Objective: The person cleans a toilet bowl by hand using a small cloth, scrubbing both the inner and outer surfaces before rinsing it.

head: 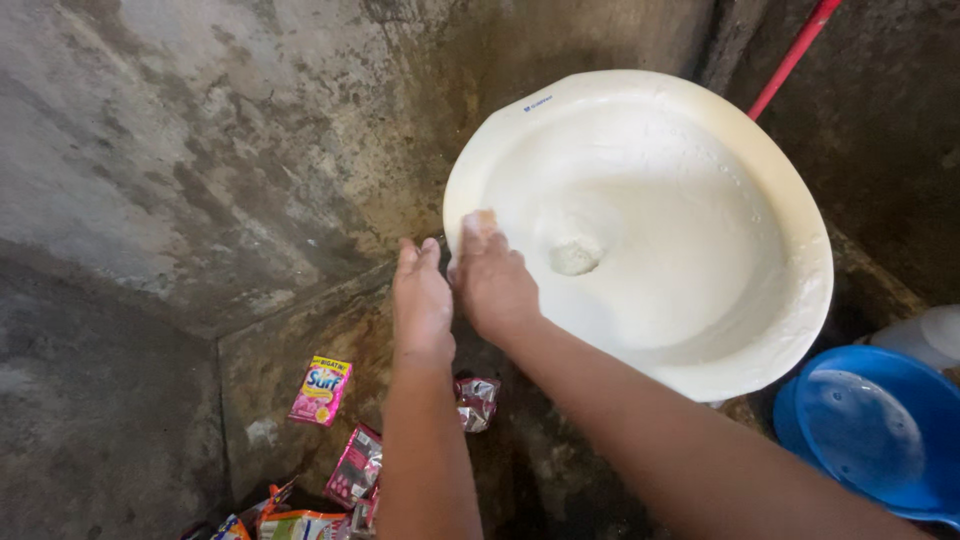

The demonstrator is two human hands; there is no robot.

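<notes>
A white toilet bowl (700,330), coated inside with soapy foam, sits against stained concrete walls. My right hand (495,285) is at the bowl's left rim, its fingers closed on a small pale scrubbing pad (482,219) that presses on the rim. Just to its left, my left hand (421,300) lies flat with its fingers stretched forward. It holds nothing and rests near the outside of the bowl, above the concrete ledge. Foam pools at the drain (576,257) in the bowl's middle.
A pink detergent sachet (320,390) and several torn sachets (355,470) lie on the wet floor at lower left, one crumpled (477,402) under my arms. At the right stand a blue plastic basin (870,430) and a white container (925,335). A red handle (795,55) leans at top right.
</notes>
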